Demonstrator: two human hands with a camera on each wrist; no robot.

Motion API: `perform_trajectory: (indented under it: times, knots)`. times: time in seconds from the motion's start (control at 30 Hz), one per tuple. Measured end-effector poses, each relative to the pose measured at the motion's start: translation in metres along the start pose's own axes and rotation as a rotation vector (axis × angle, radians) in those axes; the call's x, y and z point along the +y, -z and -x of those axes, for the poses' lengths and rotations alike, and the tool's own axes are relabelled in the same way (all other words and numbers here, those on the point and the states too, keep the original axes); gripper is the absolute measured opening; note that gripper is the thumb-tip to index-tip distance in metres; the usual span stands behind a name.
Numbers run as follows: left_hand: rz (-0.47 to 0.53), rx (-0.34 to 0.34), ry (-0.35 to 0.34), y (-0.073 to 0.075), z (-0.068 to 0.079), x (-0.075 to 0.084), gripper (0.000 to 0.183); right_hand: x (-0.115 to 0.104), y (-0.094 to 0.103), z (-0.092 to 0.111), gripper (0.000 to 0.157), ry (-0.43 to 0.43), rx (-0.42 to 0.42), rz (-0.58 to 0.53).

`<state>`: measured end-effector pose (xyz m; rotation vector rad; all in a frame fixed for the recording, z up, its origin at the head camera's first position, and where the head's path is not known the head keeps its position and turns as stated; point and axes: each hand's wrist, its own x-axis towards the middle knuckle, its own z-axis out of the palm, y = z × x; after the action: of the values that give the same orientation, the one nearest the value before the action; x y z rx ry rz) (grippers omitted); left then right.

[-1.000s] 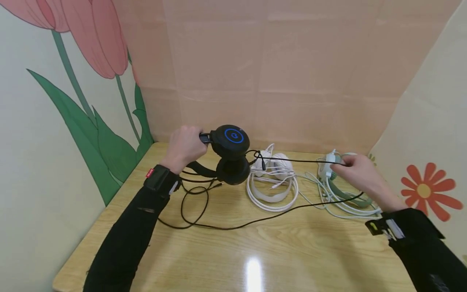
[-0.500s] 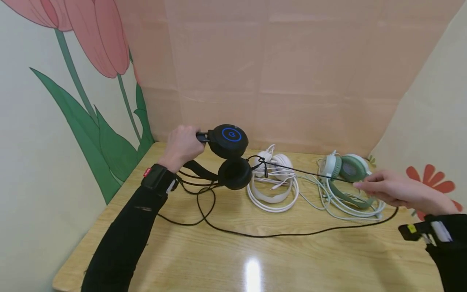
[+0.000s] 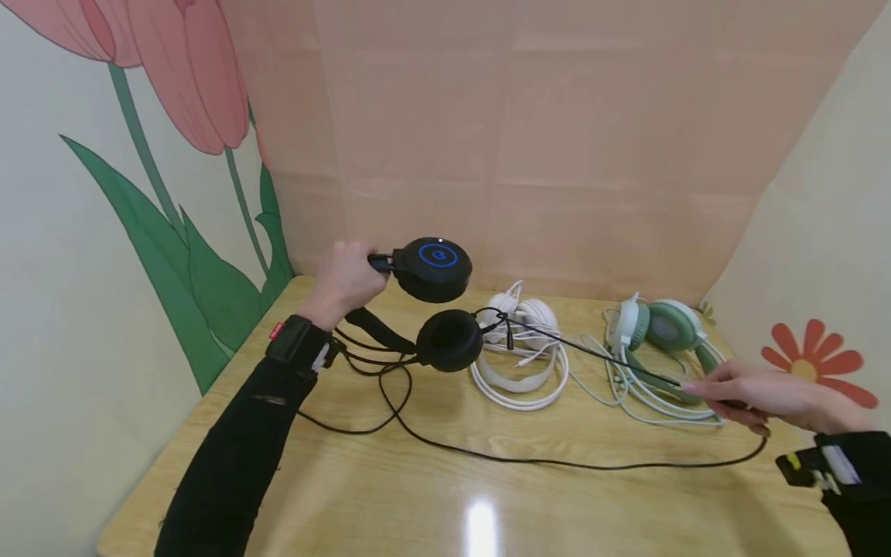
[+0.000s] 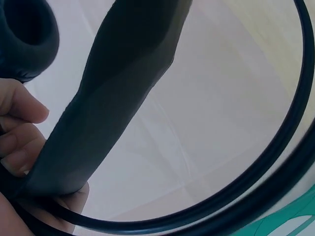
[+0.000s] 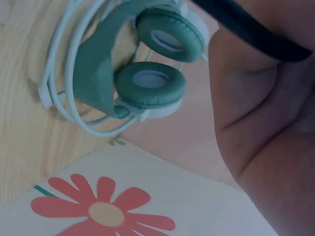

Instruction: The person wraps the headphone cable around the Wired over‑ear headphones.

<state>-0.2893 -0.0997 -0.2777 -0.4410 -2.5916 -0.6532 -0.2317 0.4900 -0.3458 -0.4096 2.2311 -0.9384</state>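
Headphones (image 3: 433, 275), the black pair, up over the surface (image 3: 390, 510), and the left hand (image 3: 350, 278) has them from nine o'clock, fingers curled firmly round one side! Out between three and four o'clock, the right hand (image 3: 773, 398) pinches the black cable (image 3: 599, 466) between thumb and fingers; one stretch runs across to the lower ear cup (image 3: 448, 340), another bows back low, with loose loops at seven o'clock.

How will this lot handle? Light for the bulk, I'd say, but with most of the weight at the cup end, so expect a swing from a one-sided hold. Left wrist view gives us the wide headband (image 4: 108, 98), likely soft and easy to grip, and the slim hoops (image 4: 130, 227), which look smooth, springy, perhaps a touch slippery. Best hold, for my money: headband and hoops together, keeping pressure off the cup faces, which could dent.

And the cable? Thin, bendy, quick to tangle; a gentle pinch with slack should do, because a hard tug could strain the joint at the cup. Watch the neighbours, too: white headphones (image 3: 539, 321) at four o'clock, green headphones (image 3: 671, 325) at three, both near enough to snag!
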Motion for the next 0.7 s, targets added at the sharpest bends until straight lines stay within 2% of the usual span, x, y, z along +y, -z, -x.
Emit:
perform_trajectory:
  times: [0.13,0.23,0.33,0.43,0.53,0.7]
  knots:
    - [-0.009,-0.005,0.004,-0.001,-0.001,-0.002,0.020,-0.004,-0.008,-0.004,0.053,-0.011,0.008,-0.038]
    - [-0.042,-0.029,-0.006,-0.004,-0.001,-0.001,0.022,-0.022,-0.022,-0.008,0.043,0.070,0.070,0.005]
    - [-0.074,-0.046,-0.018,-0.010,-0.003,0.001,0.023,-0.054,-0.041,-0.015,0.036,0.237,0.173,0.195]
    - [-0.090,-0.046,-0.031,-0.017,-0.004,0.005,0.024,-0.092,-0.060,-0.020,0.033,0.339,0.276,0.393]
    - [-0.084,-0.044,-0.036,-0.024,-0.006,0.010,0.022,-0.130,-0.078,-0.024,0.032,0.393,0.317,0.497]
    - [-0.119,-0.025,-0.085,-0.035,-0.006,0.022,0.022,-0.186,-0.102,-0.033,0.030,0.562,0.346,0.604]
